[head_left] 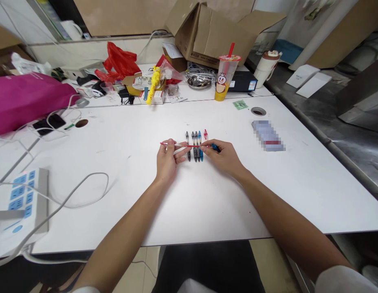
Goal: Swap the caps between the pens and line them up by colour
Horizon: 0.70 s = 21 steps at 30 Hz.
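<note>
A thin red pen refill [184, 145] is stretched crosswise between my two hands above the white table. My left hand [167, 160] pinches its left part under the thumb, with the other fingers loosely spread. The fingertips of my right hand [224, 156] close on its right end. A blue pen part [215, 147] also shows within that hand, mostly hidden by the fingers. Just behind the refill lie several pens in a row: a grey-black pen [187, 136] stands a little apart, and a blue pen [200, 135] is at the right. A red-and-clear pen piece [205, 134] lies beside it.
A phone-like pixelated item [268, 135] lies at the right, near a green packet [240, 105]. At the back stand a drink cup [225, 77], a cardboard box [213, 36] and a red plastic bag [120, 61]. A power strip [24, 203] and cables are at the left.
</note>
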{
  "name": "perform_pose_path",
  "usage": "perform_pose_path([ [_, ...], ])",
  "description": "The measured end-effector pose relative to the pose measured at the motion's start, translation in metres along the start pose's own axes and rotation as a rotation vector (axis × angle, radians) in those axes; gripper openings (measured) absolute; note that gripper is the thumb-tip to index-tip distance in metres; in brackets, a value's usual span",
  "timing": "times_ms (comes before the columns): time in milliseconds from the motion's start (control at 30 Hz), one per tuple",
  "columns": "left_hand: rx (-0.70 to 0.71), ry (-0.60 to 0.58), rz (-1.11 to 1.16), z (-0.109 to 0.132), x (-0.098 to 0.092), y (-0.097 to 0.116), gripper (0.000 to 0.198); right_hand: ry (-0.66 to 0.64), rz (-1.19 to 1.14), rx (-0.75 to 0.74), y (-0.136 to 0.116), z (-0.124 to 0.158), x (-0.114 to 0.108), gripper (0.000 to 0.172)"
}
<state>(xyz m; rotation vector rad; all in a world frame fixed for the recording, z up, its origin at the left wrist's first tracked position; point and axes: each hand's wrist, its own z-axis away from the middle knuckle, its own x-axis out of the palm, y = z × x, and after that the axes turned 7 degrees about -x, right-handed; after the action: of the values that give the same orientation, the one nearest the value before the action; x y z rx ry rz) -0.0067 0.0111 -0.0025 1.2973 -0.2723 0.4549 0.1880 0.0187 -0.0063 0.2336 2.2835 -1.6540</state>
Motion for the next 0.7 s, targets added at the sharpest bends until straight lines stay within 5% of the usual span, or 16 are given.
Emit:
perform_pose_path([
  [433, 0.111, 0.184, 0.032, -0.01, -0.015, 0.017, 0.028, 0.098, 0.009, 0.025, -0.001, -0.008, -0.012, 0.034],
  [700, 0.048, 0.077, 0.016, -0.006, -0.004, 0.005, 0.027, 0.034, 0.025, 0.029, -0.002, -0.007, -0.01, 0.035],
])
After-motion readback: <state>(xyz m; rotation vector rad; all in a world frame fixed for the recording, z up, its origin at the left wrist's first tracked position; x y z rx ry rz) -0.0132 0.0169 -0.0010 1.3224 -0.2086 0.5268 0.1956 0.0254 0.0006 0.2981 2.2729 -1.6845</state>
